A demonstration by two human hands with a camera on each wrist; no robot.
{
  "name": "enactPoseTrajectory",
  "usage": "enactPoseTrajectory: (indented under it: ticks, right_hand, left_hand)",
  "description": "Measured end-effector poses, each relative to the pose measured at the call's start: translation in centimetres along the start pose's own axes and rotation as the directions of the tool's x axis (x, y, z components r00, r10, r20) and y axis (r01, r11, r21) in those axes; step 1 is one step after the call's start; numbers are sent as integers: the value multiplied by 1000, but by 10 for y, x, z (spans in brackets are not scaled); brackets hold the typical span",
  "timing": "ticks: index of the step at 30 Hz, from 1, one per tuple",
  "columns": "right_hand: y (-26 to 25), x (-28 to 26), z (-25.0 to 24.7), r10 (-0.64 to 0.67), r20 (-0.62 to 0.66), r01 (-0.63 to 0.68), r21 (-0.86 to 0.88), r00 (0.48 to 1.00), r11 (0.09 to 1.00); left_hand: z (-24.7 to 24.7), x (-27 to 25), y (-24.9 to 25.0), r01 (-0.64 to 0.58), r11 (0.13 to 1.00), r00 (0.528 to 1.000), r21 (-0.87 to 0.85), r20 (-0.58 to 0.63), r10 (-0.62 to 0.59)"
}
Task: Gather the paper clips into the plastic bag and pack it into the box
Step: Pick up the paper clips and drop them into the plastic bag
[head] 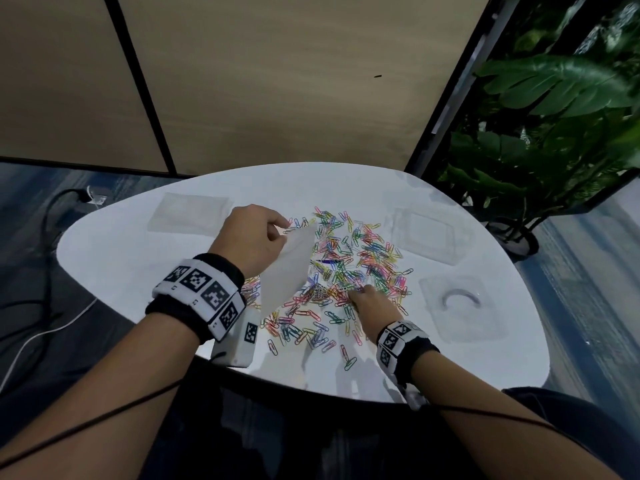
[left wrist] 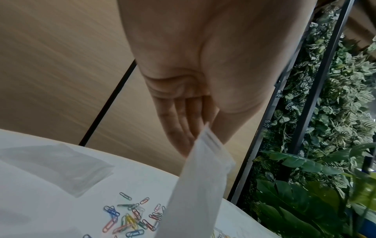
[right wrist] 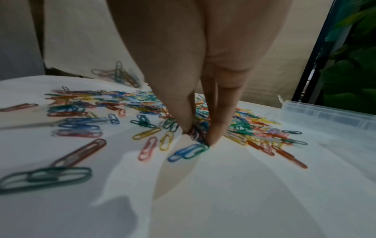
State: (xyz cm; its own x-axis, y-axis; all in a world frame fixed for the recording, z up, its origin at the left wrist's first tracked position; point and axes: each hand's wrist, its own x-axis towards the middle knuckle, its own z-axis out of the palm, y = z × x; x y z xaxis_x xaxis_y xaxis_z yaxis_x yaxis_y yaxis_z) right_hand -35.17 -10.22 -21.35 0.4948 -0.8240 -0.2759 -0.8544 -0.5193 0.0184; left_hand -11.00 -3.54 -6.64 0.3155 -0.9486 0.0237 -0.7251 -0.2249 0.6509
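Several coloured paper clips (head: 349, 268) lie scattered over the middle of the white table (head: 138, 237). My left hand (head: 254, 239) pinches the top edge of a translucent plastic bag (head: 285, 268), which hangs above the clips' left side; the same bag (left wrist: 201, 185) hangs from the left hand (left wrist: 195, 125) in the left wrist view, with paper clips (left wrist: 130, 219) below it. My right hand (head: 367, 299) reaches down into the near part of the pile. Its fingertips (right wrist: 213, 136) pinch a small bunch of paper clips (right wrist: 197, 133) on the table.
A clear plastic box part (head: 427, 233) lies at the right rear, another clear piece (head: 460, 306) at the right front, and a clear lid-like piece (head: 188, 211) at the left rear. A marker block (head: 239, 341) sits near the front edge. Potted plants (head: 554, 116) stand to the right.
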Motion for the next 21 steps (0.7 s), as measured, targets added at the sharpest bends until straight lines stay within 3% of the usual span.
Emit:
enactPoseTrajectory:
  ticks: [4, 7, 9, 11, 12, 15, 16, 19, 21]
  right_hand:
    - [7, 13, -7, 51, -34, -48, 61, 998, 997]
    - [19, 18, -21, 188, -48, -164, 317, 981, 934]
    - [25, 19, -35, 257, -67, -186, 522, 964, 833]
    - [26, 18, -52, 283, -52, -152, 744, 958, 651]
    - [22, 17, -64, 278, -35, -118, 849, 960, 514]
    - [2, 7, -105, 161, 6, 2, 999, 987, -46]
    - [-6, 2, -119, 106, 6, 13, 984, 994, -179]
    - [-27, -4, -139, -41, -30, 13, 935, 999, -355]
    - [-40, -3, -138, -91, -47, 12, 937, 995, -350]
  left_hand:
    - [-2, 1, -7, 21, 997, 1000, 74, 14, -23]
    - [-3, 1, -6, 61, 996, 998, 71, -3, -61]
    - [-4, -1, -3, 82, 994, 997, 74, -2, -82]
    - [-3, -3, -1, 92, 993, 996, 71, 8, -93]
    - [-1, -2, -2, 91, 993, 996, 68, 14, -92]
    - [5, -1, -4, 94, 995, 994, 44, 47, -96]
    - [7, 0, -4, 99, 995, 993, 24, 58, -100]
    - [13, 0, 0, 94, 995, 994, -30, 65, -92]
    - [15, -1, 5, 65, 996, 997, -57, 47, -63]
